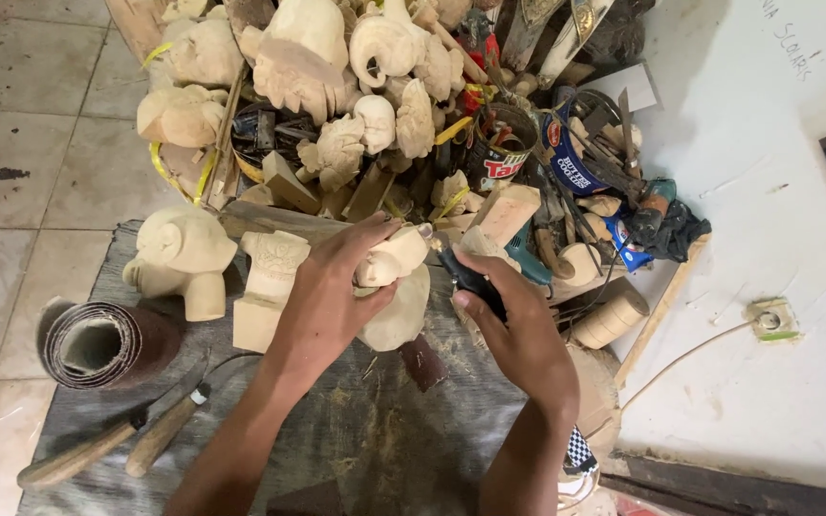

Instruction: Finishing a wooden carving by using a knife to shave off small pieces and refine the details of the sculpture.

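I look down on a carving job in close quarters: my left hand (332,287) wraps over a pale wooden carving (396,287) on the grey mat (356,440), fingers curled around its top, while my right hand (518,330) is closed on a dark handheld tool (466,277) whose tip sits just beside the wood. The risk, as I judge it, is a slip of that tip toward my left fingers, which lie right next to it. Unfinished figures (184,253) stand nearby; two wooden-handled chisels (117,440) and a sandpaper roll (97,344) lie left.
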